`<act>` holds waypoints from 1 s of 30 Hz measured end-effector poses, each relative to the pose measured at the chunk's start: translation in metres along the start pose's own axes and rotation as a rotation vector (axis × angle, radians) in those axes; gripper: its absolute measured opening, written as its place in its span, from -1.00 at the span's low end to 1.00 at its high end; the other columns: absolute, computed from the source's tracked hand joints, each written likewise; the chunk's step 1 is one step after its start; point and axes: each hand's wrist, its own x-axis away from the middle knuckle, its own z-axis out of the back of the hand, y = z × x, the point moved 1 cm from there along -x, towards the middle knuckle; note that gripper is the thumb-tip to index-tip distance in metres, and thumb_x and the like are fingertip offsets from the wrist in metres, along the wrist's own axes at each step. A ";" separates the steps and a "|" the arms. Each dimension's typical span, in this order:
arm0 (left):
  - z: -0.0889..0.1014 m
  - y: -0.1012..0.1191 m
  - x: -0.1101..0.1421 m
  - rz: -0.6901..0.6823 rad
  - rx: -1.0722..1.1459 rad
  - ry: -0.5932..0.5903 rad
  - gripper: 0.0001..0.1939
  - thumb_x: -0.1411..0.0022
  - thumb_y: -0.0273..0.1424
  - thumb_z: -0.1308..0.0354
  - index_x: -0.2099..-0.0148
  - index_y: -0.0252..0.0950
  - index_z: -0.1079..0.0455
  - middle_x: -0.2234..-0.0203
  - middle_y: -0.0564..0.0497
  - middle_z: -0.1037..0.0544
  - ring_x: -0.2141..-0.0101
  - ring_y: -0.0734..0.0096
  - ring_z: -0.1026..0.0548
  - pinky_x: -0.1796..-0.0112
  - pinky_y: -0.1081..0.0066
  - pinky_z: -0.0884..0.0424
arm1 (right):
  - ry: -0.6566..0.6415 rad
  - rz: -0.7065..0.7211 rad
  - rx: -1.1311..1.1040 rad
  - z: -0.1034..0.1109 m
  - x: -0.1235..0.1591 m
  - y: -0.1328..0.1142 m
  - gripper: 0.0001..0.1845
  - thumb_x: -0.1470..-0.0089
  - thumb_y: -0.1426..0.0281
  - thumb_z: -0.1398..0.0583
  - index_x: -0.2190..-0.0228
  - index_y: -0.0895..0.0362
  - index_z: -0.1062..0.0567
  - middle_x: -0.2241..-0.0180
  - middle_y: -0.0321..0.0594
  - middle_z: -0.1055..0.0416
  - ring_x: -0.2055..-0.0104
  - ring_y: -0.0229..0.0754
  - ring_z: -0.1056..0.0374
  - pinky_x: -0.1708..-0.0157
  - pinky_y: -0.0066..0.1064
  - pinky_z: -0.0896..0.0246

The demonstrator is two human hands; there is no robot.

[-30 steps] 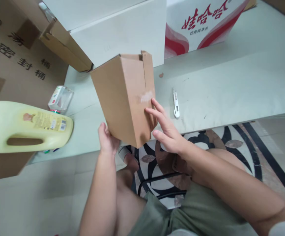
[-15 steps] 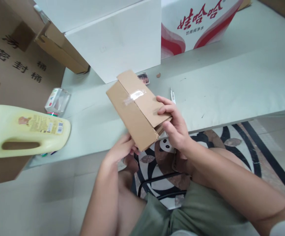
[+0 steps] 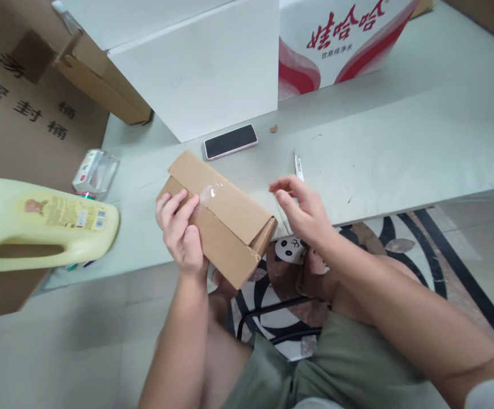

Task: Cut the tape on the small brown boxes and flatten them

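A small brown cardboard box (image 3: 225,227) is tilted over the table's front edge, with a strip of clear tape (image 3: 211,194) across its top seam. My left hand (image 3: 183,233) grips its left end, thumb and fingers over the upper side. The flap at the right end stands slightly apart. Just right of that end, my right hand (image 3: 302,207) is off the box, fingers curved and apart, with nothing in it. Beyond the right hand a slim silver cutter (image 3: 298,165) lies on the table. A smartphone (image 3: 230,142) with a dark screen lies behind the box.
A yellow jug (image 3: 51,224) and a clear plastic bottle (image 3: 97,172) are at the left. White boxes (image 3: 200,74) and a red-and-white carton (image 3: 340,48) stand along the back of the pale table (image 3: 421,130). Large cardboard (image 3: 29,147) borders the left side.
My left hand has moved from under the box to its left end. My right hand has let go. The box has shifted left and down, uncovering the phone.
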 end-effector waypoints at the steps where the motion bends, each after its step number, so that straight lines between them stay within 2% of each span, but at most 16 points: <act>1: -0.001 0.000 0.000 0.002 0.003 0.011 -0.57 -0.44 -0.23 0.04 -0.17 -0.09 -0.55 -0.16 -0.02 -0.54 -0.30 0.05 -0.32 -0.37 -0.12 -0.13 | 0.045 -0.098 0.161 0.004 -0.004 0.005 -0.66 -0.28 0.20 -0.07 0.09 0.07 -0.53 0.06 -0.05 -0.53 0.03 0.01 -0.46 -0.01 -0.06 -0.37; 3: -0.003 0.000 0.001 0.002 0.004 0.024 -0.56 -0.44 -0.23 0.05 -0.16 -0.10 -0.56 -0.15 -0.03 -0.54 -0.28 0.05 -0.33 -0.37 -0.11 -0.13 | 0.046 -0.260 0.476 0.013 -0.009 0.017 -0.62 -0.20 0.23 -0.14 0.01 0.08 -0.55 -0.05 0.05 -0.45 0.02 0.09 -0.43 0.04 -0.02 -0.35; 5: -0.004 0.001 0.001 0.015 -0.013 0.020 -0.54 -0.44 -0.20 0.07 -0.15 -0.15 -0.57 -0.14 -0.06 -0.54 -0.27 0.03 -0.33 -0.37 -0.12 -0.14 | -0.021 -0.339 0.707 0.020 -0.013 0.028 -0.55 -0.16 0.23 -0.17 -0.06 0.06 -0.55 -0.13 0.11 -0.38 -0.03 0.18 -0.40 0.05 0.01 -0.33; 7: -0.004 0.001 0.000 0.036 -0.037 0.008 -0.52 -0.44 -0.17 0.08 -0.13 -0.18 -0.57 -0.13 -0.10 -0.53 -0.26 0.01 -0.33 -0.36 -0.11 -0.14 | -0.073 -0.351 0.833 0.026 -0.015 0.036 -0.58 -0.15 0.25 -0.18 -0.02 0.07 -0.57 -0.06 0.14 -0.42 -0.01 0.21 -0.39 0.08 -0.01 -0.33; 9: -0.004 0.001 0.000 0.045 -0.033 0.013 -0.52 -0.43 -0.15 0.08 -0.11 -0.18 -0.58 -0.11 -0.11 -0.54 -0.26 0.00 -0.33 -0.36 -0.11 -0.13 | -0.085 -0.348 0.852 0.030 -0.017 0.040 -0.67 -0.15 0.30 -0.15 0.09 0.10 -0.58 0.10 0.11 -0.48 0.12 0.15 -0.40 0.15 -0.05 -0.32; 11: -0.004 0.001 -0.001 0.032 -0.003 0.028 -0.54 -0.42 -0.15 0.06 -0.10 -0.16 -0.58 -0.10 -0.11 -0.54 -0.25 0.00 -0.34 -0.36 -0.11 -0.12 | -0.044 -0.372 0.761 0.032 -0.019 0.040 -0.72 -0.13 0.36 -0.13 0.15 0.09 -0.55 0.26 0.00 -0.49 0.29 0.04 -0.37 0.24 -0.11 -0.30; 14: -0.007 0.003 -0.003 0.007 0.019 0.021 -0.58 -0.43 -0.19 0.05 -0.12 -0.12 -0.56 -0.09 -0.09 -0.54 -0.23 0.02 -0.35 -0.37 -0.09 -0.10 | 0.057 -0.340 0.358 0.029 -0.020 0.033 -0.72 -0.15 0.40 -0.06 0.14 0.04 -0.49 0.41 -0.21 -0.44 0.45 -0.12 -0.29 0.35 -0.21 -0.27; 16: -0.010 0.007 -0.005 -0.009 -0.005 -0.002 -0.59 -0.44 -0.21 0.05 -0.12 -0.14 -0.54 -0.08 -0.10 -0.54 -0.21 0.04 -0.36 -0.36 -0.07 -0.10 | 0.096 -0.204 0.027 0.025 -0.016 0.025 -0.72 -0.19 0.37 -0.04 0.12 0.02 -0.46 0.40 -0.27 -0.43 0.45 -0.17 -0.32 0.36 -0.25 -0.31; 18: -0.014 0.013 -0.006 -0.015 -0.051 -0.022 -0.62 -0.45 -0.20 0.05 -0.08 -0.16 -0.53 -0.07 -0.11 -0.54 -0.19 0.05 -0.37 -0.36 -0.06 -0.12 | 0.110 -0.017 -0.167 0.022 -0.010 0.014 -0.70 -0.20 0.29 -0.10 0.04 -0.01 -0.44 0.29 -0.25 -0.48 0.34 -0.18 -0.40 0.27 -0.24 -0.39; 20: -0.018 0.021 -0.008 -0.002 -0.100 -0.048 -0.63 -0.46 -0.19 0.07 -0.04 -0.17 -0.52 -0.06 -0.13 -0.52 -0.19 0.06 -0.37 -0.36 -0.06 -0.11 | 0.107 0.124 -0.200 0.020 -0.003 0.001 -0.54 -0.15 0.19 -0.22 -0.08 -0.04 -0.40 0.16 -0.21 -0.50 0.24 -0.15 -0.44 0.21 -0.21 -0.43; 22: -0.022 0.028 -0.009 0.015 -0.131 -0.074 -0.64 -0.47 -0.19 0.08 -0.03 -0.18 -0.50 -0.07 -0.14 -0.51 -0.21 0.06 -0.35 -0.35 -0.06 -0.11 | 0.118 0.192 -0.156 0.019 0.003 -0.014 -0.46 -0.11 0.12 -0.30 -0.10 -0.05 -0.39 0.16 -0.19 -0.51 0.25 -0.12 -0.46 0.26 -0.21 -0.45; 24: -0.025 0.032 -0.009 0.020 -0.132 -0.085 -0.67 -0.48 -0.20 0.09 -0.02 -0.19 -0.45 -0.07 -0.15 -0.50 -0.21 0.08 -0.35 -0.34 -0.06 -0.12 | 0.200 0.238 -0.141 0.017 0.008 -0.029 -0.59 -0.14 0.11 -0.32 0.02 -0.05 -0.44 0.29 -0.25 -0.49 0.37 -0.15 -0.42 0.41 -0.25 -0.39; 27: -0.027 0.034 -0.010 -0.005 -0.073 -0.073 -0.78 -0.48 -0.22 0.07 -0.01 -0.18 -0.30 -0.01 -0.13 -0.51 -0.17 0.13 -0.42 -0.31 -0.05 -0.17 | 0.332 0.301 -0.265 0.014 0.016 -0.047 -0.82 -0.25 0.17 -0.27 0.20 -0.05 -0.43 0.48 -0.38 -0.38 0.56 -0.23 -0.30 0.59 -0.33 -0.19; 28: -0.027 0.034 -0.010 -0.015 -0.052 -0.070 -0.82 -0.48 -0.24 0.06 0.00 -0.18 -0.25 0.01 -0.13 -0.51 -0.15 0.15 -0.44 -0.31 -0.04 -0.18 | 0.335 0.315 -0.306 0.012 0.018 -0.051 -0.84 -0.28 0.17 -0.25 0.24 -0.05 -0.41 0.52 -0.40 -0.35 0.59 -0.24 -0.28 0.62 -0.34 -0.15; 30: -0.027 0.034 -0.010 -0.019 -0.038 -0.072 -0.85 -0.47 -0.24 0.06 0.02 -0.17 -0.19 0.01 -0.13 -0.51 -0.14 0.15 -0.45 -0.30 -0.04 -0.18 | 0.255 0.338 -0.296 0.009 0.021 -0.057 -0.82 -0.33 0.14 -0.19 0.25 -0.04 -0.41 0.55 -0.39 -0.34 0.59 -0.22 -0.29 0.61 -0.33 -0.16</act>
